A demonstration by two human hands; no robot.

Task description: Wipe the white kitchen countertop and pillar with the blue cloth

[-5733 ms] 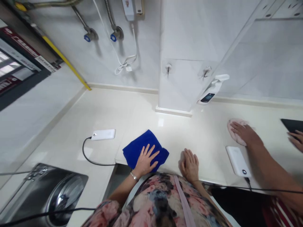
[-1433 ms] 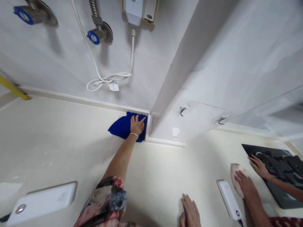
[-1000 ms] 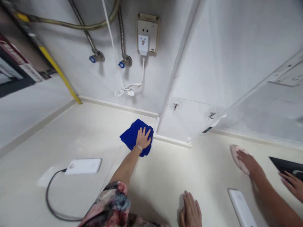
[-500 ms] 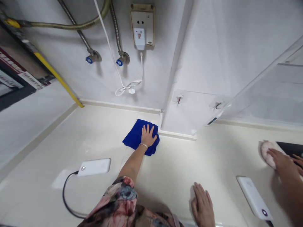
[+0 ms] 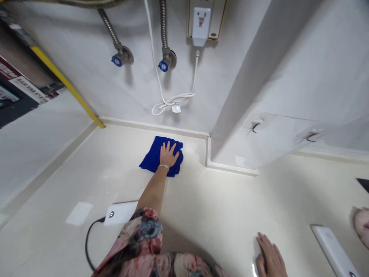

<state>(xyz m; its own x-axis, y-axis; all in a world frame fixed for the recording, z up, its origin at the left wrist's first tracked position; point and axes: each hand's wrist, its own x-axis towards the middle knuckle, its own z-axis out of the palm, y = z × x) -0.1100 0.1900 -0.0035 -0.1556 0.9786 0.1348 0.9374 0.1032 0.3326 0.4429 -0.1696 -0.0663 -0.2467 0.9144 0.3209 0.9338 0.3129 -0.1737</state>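
My left hand point(image 5: 169, 154) lies flat, fingers spread, on a blue cloth point(image 5: 151, 156) spread on the pale countertop point(image 5: 207, 207). A light bracelet circles that wrist, below a floral sleeve. The cloth is near the back wall, left of the jutting wall corner. Resting palm down at the bottom right, my right hand point(image 5: 271, 257) has its fingers stretched out on the counter and holds nothing. Partly behind my left forearm is a white power bank point(image 5: 119, 212) with a dark cable.
Another white power bank point(image 5: 331, 248) lies right of my right hand. A pinkish pad point(image 5: 362, 227) shows at the right edge. Up on the wall are an outlet with a plug point(image 5: 201, 25), two blue-handled valves point(image 5: 163, 66), hooks point(image 5: 255, 126) and a yellow pipe point(image 5: 67, 85).
My left hand and the blue cloth have moved left, away from the wall corner. The view has shifted too. The other person's hands at the right are out of view.
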